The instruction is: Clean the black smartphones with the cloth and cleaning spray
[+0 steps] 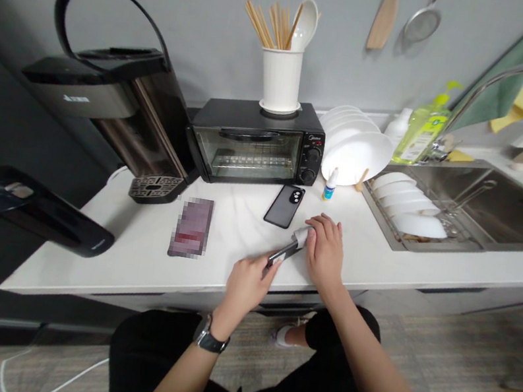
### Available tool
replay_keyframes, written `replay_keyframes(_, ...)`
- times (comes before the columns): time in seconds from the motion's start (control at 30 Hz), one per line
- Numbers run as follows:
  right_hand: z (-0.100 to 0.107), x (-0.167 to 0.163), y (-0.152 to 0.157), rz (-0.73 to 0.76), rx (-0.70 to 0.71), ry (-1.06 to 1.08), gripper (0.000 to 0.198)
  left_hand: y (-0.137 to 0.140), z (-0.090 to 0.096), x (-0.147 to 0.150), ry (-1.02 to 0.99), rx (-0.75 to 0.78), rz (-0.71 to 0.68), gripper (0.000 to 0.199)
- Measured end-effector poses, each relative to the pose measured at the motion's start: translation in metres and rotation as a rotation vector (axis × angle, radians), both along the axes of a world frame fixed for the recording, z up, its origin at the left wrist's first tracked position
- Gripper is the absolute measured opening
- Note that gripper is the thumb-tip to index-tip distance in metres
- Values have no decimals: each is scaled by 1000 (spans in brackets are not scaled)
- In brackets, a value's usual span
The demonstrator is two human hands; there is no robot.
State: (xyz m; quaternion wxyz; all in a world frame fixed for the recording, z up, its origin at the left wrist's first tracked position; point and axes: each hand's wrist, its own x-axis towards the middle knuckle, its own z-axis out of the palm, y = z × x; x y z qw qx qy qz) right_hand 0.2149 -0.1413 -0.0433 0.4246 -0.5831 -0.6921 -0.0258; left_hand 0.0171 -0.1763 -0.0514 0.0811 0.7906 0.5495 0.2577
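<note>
My left hand [247,280], wearing a dark wristwatch [208,336], is closed on the near end of a phone [282,253], which is tilted and seen almost edge-on. At the phone's far end, my right hand [326,250] is closed on a small grey cloth [301,236] and presses it against the phone. Much of the phone's face is hidden from me. Just beyond lies a dark translucent phone case [284,205] with a camera cutout. A small spray bottle [330,185] with a blue and yellow label stands behind my right hand.
A blurred-out flat item [191,228] lies left on the counter [137,279]. A black toaster oven [254,145] bears a white utensil holder [281,79]. Left are a drinks dispenser [139,115] and a dark cylinder [38,212]. White plates [356,152] and the sink [503,216] are right.
</note>
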Motion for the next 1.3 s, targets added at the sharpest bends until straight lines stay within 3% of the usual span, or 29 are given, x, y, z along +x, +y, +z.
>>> replay_keyframes(0.17, 2, -17, -13, 117, 9, -43, 34, 0, 2, 0, 42, -37, 18, 31)
replay_keyframes(0.37, 5, -47, -38, 363, 3, -111, 36, 2, 3, 0, 167, -118, 18, 19)
replay_keyframes(0.53, 6, -49, -39, 446, 6, -141, 35, 4, 1, -1, 244, -156, 18, 22)
replay_keyframes(0.73, 7, -36, -29, 406, 1, -131, 33, 3, 1, -2, 166, -138, 11, 18)
replay_keyframes(0.9, 6, -16, -15, 292, -2, -72, 33, 0, 3, -2, 31, -71, -12, 26)
replay_keyframes(1.1, 6, 11, 6, 170, -7, 6, 36, -1, 3, -1, 34, -43, -5, 31)
replay_keyframes(1.3, 4, 5, 9, 55, 7, 63, 39, 0, 1, -1, 37, -34, 1, 34)
